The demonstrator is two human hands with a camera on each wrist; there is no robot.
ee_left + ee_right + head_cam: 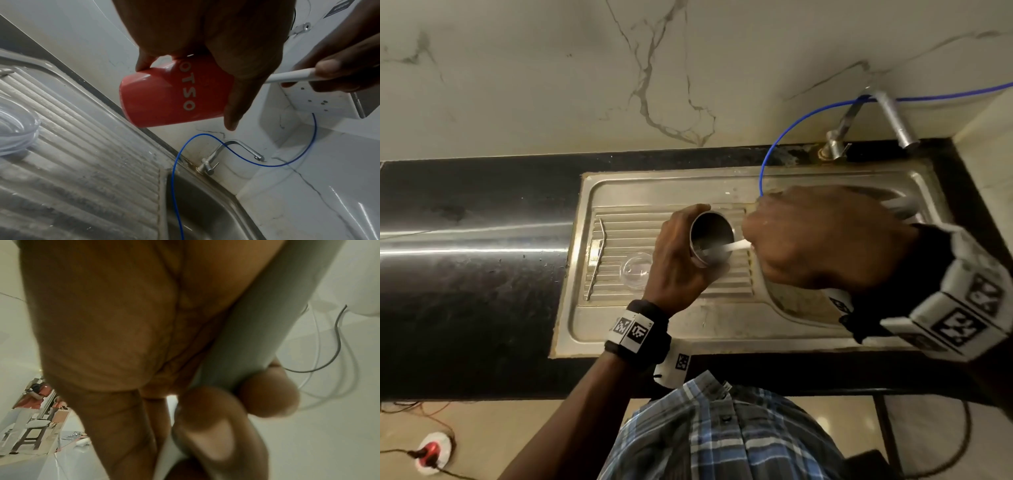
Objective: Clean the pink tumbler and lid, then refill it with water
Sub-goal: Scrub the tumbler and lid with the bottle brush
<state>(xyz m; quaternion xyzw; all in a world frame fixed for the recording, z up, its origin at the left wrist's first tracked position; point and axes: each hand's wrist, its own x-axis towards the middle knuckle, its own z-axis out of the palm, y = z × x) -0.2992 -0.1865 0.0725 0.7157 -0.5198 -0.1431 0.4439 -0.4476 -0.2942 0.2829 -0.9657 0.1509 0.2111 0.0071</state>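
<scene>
L hand (pixel 676 255) grips tumbler (pixel 174 95); R hand (pixel 822 240) clenches white handle (pixel 290 77) (tip hidden inside tumbler).

Dim light, glare, blurred wrist view

I'm looking down at a kitchen: a stainless steel sink (pixel 722 329) with a ribbed drainboard (pixel 633 240) is set into a black polished stone counter (pixel 476 274), a steel tap (pixel 893 118) stands at its rim, and white marble-veined tiles (pixel 585 68) cover the wall behind it. A wall socket plate (pixel 320 99) hangs above the counter.
</scene>
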